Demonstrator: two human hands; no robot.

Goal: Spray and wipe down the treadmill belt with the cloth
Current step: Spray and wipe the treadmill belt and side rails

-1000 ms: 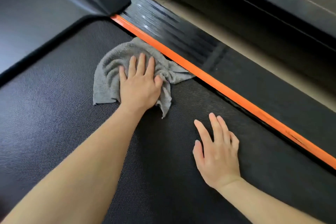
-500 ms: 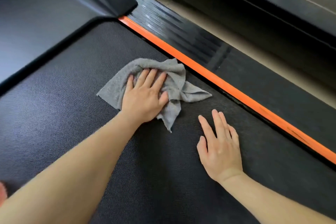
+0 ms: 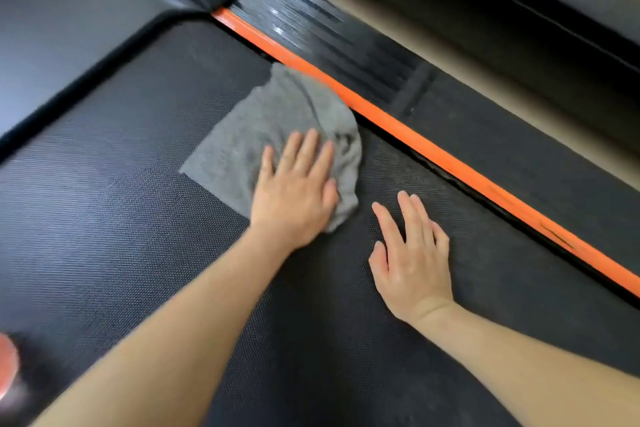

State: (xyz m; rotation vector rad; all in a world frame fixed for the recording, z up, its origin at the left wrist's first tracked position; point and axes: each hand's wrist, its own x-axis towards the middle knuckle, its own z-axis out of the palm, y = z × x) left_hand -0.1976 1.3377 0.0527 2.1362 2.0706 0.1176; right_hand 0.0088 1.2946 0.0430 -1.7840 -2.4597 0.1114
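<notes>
Right hand (image 3: 412, 263): flat on belt (image 3: 104, 218), fingers (image 3: 410, 215) straight, holding nothing.
Left hand (image 3: 294, 198): fingers flat, pressing cloth (image 3: 263, 128) onto belt.
Cloth: far edge against orange strip (image 3: 433, 149).
Risk: I expect that edge could snag under the strip; bunching would leave unwiped streaks.

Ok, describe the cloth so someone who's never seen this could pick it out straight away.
Start at the dark textured treadmill belt and follow the orange strip along its right edge. Beside that strip lies the grey cloth, pressed under the left hand. It is the only fabric on the belt; the right hand rests on bare belt.
</notes>
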